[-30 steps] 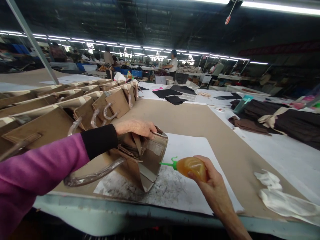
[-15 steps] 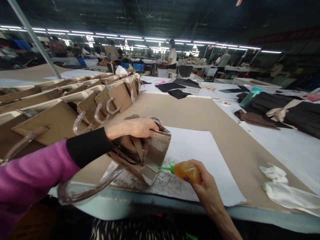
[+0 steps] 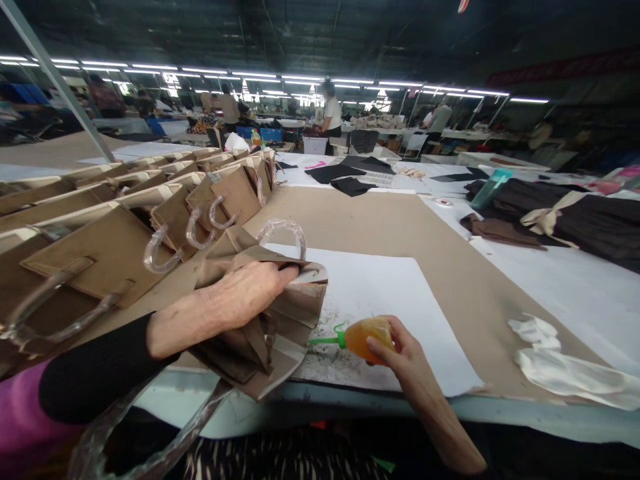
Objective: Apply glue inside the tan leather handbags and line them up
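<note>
My left hand (image 3: 250, 291) is closed on the open top edge of a brown bag (image 3: 280, 313) that lies tilted at the table's near edge, over a white paper sheet (image 3: 395, 300). One plastic-wrapped handle (image 3: 285, 230) rises behind my fingers; the other (image 3: 150, 427) hangs below the table edge. My right hand (image 3: 400, 350) grips an orange glue bottle (image 3: 367, 337). Its green nozzle (image 3: 325, 341) points left at the bag's lower flap, touching or almost touching it.
Rows of finished brown bags (image 3: 125, 220) fill the table's left side. White rags (image 3: 560, 367) lie at the right, dark fabric (image 3: 575, 223) and black pieces (image 3: 350, 180) farther back. People stand at distant tables. Glue smears mark the paper near the edge.
My left hand pulled the bag toward me and tipped it, so one handle now hangs off the table. The bottle followed left and slightly down, its nozzle staying at the flap.
</note>
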`<state>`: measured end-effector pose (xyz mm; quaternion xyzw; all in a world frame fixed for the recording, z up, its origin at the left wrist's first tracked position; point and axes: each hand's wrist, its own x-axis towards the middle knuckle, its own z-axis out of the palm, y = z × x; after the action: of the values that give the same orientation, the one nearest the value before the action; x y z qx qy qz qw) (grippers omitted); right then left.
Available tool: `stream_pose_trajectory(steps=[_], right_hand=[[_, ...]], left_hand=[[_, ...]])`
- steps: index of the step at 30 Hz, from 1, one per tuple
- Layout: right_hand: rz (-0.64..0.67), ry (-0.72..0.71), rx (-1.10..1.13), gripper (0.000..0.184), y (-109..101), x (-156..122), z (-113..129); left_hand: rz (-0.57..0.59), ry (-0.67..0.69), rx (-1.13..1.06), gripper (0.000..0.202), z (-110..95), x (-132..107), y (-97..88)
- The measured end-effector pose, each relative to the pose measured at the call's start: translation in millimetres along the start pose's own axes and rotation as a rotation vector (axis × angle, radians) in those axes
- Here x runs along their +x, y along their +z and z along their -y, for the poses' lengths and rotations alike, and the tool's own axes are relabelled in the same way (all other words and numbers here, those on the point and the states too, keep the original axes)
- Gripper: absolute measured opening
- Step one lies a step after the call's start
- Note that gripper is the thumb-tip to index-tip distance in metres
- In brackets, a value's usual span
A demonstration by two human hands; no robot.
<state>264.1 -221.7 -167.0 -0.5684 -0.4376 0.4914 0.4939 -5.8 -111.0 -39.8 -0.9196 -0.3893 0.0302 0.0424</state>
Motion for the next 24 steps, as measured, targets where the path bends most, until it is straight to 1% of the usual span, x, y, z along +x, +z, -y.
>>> stream_pose_trajectory(steps=[4,6,8,11,14,16,18,20,21,24], right_hand=[[-0.059,0.013,0.192,0.039,-5,7,18],[-0.097,-0.009,0.247,0.04,-9,15,28],[-0.121,-0.043,0.229,0.041,-11,24,36],[-0.136,-0.095,0.094,0.038,-10,38,40],[-0.143,-0.149,-0.076,0.034,-7,51,29],[-0.151,-0.168,-0.116,0.036,-4,58,17],[-0.172,-0.167,-0.108,0.044,-3,63,4],[-0.195,-0.165,-0.103,0.051,-3,68,-7],[-0.206,-0.166,-0.102,0.053,-4,69,-11],[-0.223,-0.175,-0.098,0.05,-5,75,-20]], left_hand=[[-0.046,-0.078,0.071,0.044,7,6,-12.6],[-0.05,-0.102,0.068,0.049,6,10,-12.7],[-0.043,-0.123,0.059,0.053,1,14,-5.0],[0.0,-0.132,0.025,0.047,-7,16,17.3],[0.029,-0.113,-0.005,0.044,-10,16,39.8],[0.017,-0.117,-0.006,0.046,-9,15,48.8],[-0.006,-0.12,-0.01,0.05,-8,13,52.9],[-0.002,-0.112,-0.032,0.053,-8,11,54.2],[0.008,-0.107,-0.047,0.055,-8,9,54.6],[0.025,-0.088,-0.095,0.058,-8,5,55.8]])
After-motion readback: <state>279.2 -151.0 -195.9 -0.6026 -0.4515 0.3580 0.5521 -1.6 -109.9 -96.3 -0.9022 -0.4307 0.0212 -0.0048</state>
